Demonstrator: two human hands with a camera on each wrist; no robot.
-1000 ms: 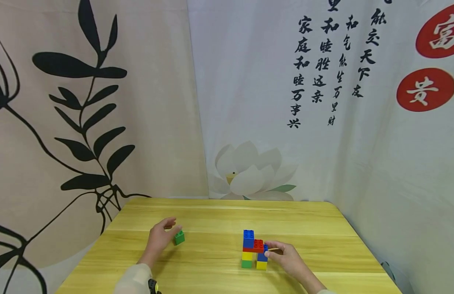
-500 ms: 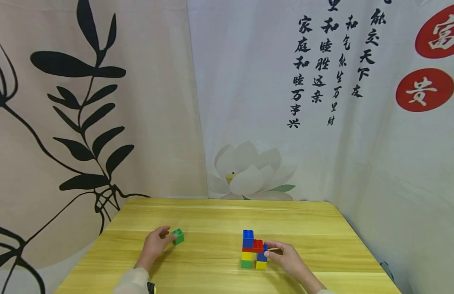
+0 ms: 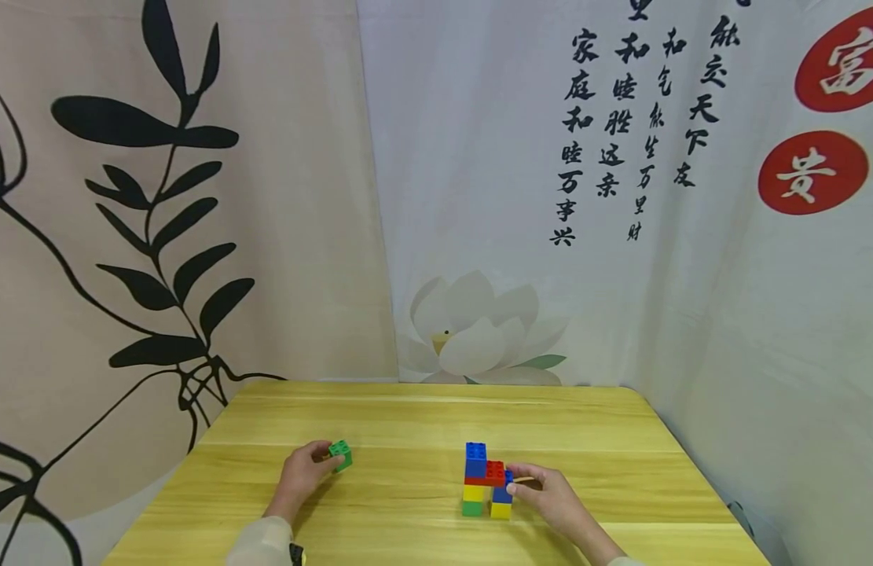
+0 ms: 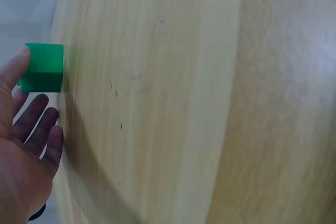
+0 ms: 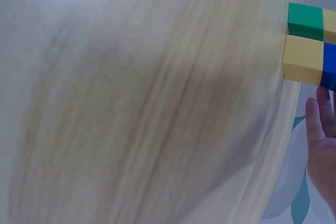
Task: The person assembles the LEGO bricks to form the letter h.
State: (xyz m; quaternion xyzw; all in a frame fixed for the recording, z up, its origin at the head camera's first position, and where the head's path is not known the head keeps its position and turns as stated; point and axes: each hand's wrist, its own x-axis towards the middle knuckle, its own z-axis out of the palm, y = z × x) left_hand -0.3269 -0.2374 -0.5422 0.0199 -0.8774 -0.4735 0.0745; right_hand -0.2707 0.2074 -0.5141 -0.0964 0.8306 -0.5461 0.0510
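Note:
My left hand (image 3: 305,475) pinches a green building block (image 3: 341,453) between thumb and forefinger, at the left of the table. In the left wrist view the thumb lies on the green block's side and the other fingers spread loosely below it. To the right stands a block structure: one column has a green block (image 3: 472,509) under a yellow one (image 3: 473,493). The second column is a yellow block (image 3: 501,511) under a blue block (image 3: 502,494). A red block (image 3: 494,473) bridges them, topped by another blue block (image 3: 475,459). My right hand (image 3: 552,499) holds the right column's blue block.
The wooden table (image 3: 408,424) carries both the loose block and the structure. Behind it hangs a printed cloth (image 3: 478,157) with plant motifs and writing. A dark wristband (image 3: 296,554) shows at the left sleeve.
My left hand has drawn back from above the green block, then closed thumb and forefinger on it, and the block has shifted slightly. My right hand stays at the structure.

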